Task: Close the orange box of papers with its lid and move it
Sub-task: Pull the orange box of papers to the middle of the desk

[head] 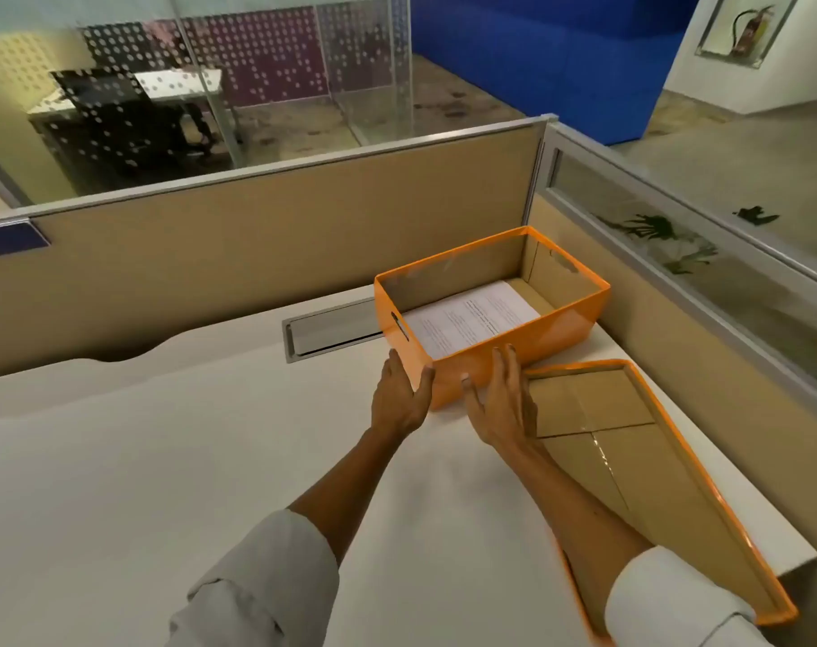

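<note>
An open orange box (551,333) stands at the far right of the white desk, with printed papers (467,319) lying flat inside. Its orange lid (630,441) lies upside down on the desk to the right and nearer me, brown inside facing up. My left hand (399,399) rests against the box's near left corner, thumb on the front wall. In front of the box's near wall is my right hand (500,403), fingers spread and holding nothing, its forearm lying over the lid's left part.
Tan partition walls (280,235) close the desk at the back and right. A metal cable hatch (327,326) is set in the desk left of the box. The desk's right edge (799,562) ends beside the lid.
</note>
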